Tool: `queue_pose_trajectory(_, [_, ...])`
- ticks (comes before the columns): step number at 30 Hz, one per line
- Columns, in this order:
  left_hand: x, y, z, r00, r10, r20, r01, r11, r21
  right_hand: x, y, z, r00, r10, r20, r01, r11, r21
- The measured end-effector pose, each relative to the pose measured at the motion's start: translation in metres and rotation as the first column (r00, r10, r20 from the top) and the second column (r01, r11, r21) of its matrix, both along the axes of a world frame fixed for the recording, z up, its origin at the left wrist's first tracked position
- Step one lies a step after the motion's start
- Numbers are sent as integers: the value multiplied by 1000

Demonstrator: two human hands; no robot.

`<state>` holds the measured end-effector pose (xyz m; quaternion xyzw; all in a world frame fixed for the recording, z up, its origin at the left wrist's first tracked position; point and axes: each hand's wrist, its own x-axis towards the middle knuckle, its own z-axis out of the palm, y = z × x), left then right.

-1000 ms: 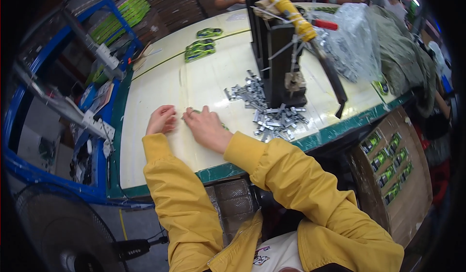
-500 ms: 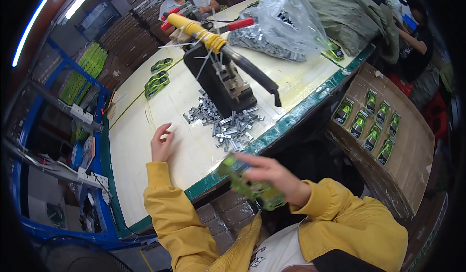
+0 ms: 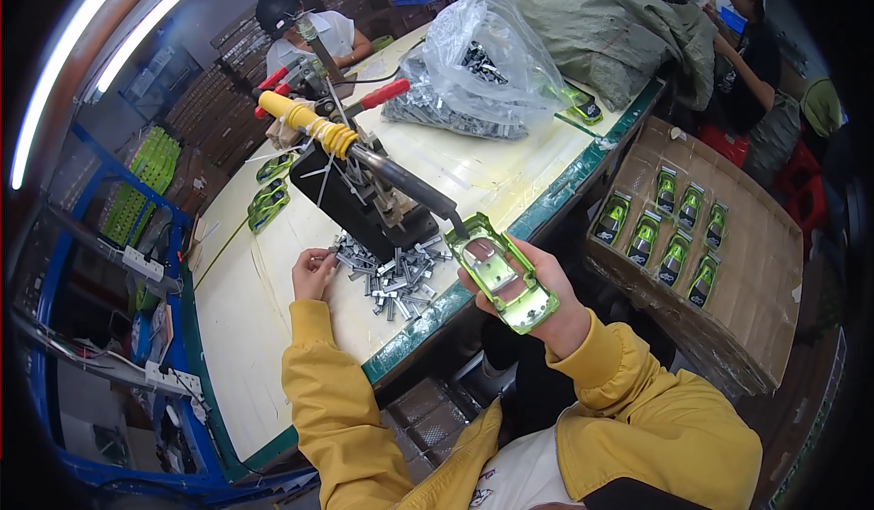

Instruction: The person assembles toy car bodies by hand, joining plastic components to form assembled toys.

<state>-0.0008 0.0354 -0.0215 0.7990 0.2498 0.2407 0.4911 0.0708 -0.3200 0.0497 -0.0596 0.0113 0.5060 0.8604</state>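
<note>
My right hand [image 3: 562, 302] grips a green toy car shell [image 3: 499, 269], its hollow inside turned up toward me, past the table's front edge. With fingers drawn together, my left hand [image 3: 312, 274] is at the left edge of a pile of small metal clips [image 3: 391, 278]; whatever is between the fingertips is too small to make out. A hand-lever press [image 3: 382, 191] with a yellow-wrapped handle [image 3: 305, 121] stands behind the pile, its lever reaching toward the car shell.
At right, a cardboard tray [image 3: 719, 178] carries several green toy cars [image 3: 674, 257]. A clear plastic bag [image 3: 478, 64] of metal parts and a grey-green cloth [image 3: 610, 32] lie farther back on the table [image 3: 246, 337]. More car shells [image 3: 268, 204] rest left of the press. Other people sit beyond.
My right hand has raised and turned the car shell, which now shows its inside. My left hand has reached the clip pile and its fingers have closed. The view has shifted.
</note>
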Motion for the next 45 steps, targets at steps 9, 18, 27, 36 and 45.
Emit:
queue_pose_trajectory(9, [-6,-2,12,965,99,242,-21,953,-303,-2,0,10,1000,23,2,-23,999,34])
queue_pose_trajectory(18, [-8,7,7,906,158,392,-4,931,-365,-8,-2,15,1000,23,-20,-22,999,36])
queue_pose_trajectory(27, [-7,-2,14,911,108,398,22,951,-310,-9,-2,18,1000,0,-31,0,1000,16])
queue_pose_trajectory(36, [-13,10,10,927,74,367,52,945,-324,-11,-1,23,999,-27,33,29,999,-40])
queue_pose_trajectory(45, [-6,5,8,914,-15,405,89,982,-164,-9,-2,22,999,-24,35,25,999,-31])
